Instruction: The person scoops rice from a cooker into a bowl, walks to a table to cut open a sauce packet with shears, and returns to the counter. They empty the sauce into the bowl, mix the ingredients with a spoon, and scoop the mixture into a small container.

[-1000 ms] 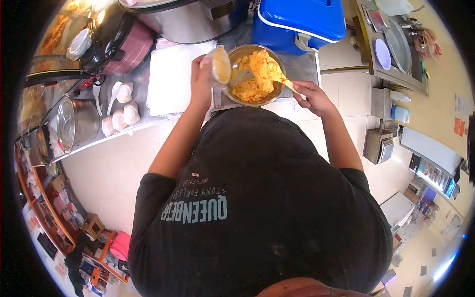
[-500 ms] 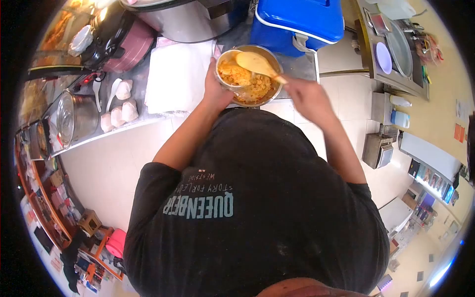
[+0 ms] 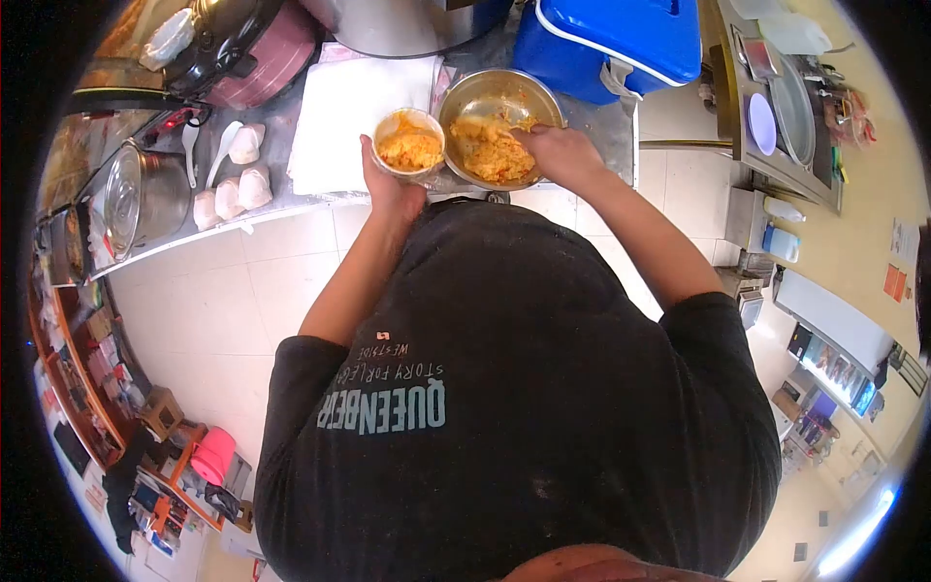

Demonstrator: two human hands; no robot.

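In the head view, my left hand (image 3: 393, 199) is closed around a small white tub (image 3: 377, 161) filled with orange-yellow rice. The tub is held upright just left of a round steel mixing bowl (image 3: 490, 89). More of the orange rice (image 3: 499, 160) lies inside that bowl, towards its near side. My right hand (image 3: 570, 157) reaches over the bowl's right rim, its fingers wrapped round the handle of a pale yellow serving spoon (image 3: 488, 130). The spoon's head is down among the rice and partly blends with it.
White paper sheets (image 3: 335, 121) lie left of the bowl. A blue cooler box (image 3: 601, 58) stands behind to the right, a large steel pot (image 3: 398, 24) behind. Several wrapped white bundles (image 3: 254, 187), white spoons (image 3: 225, 150) and a lidded pot (image 3: 160, 199) are at left.
The tub has moved left, from over the steel bowl to beside it. The spoon has left the tub's top and gone down into the bowl's rice.
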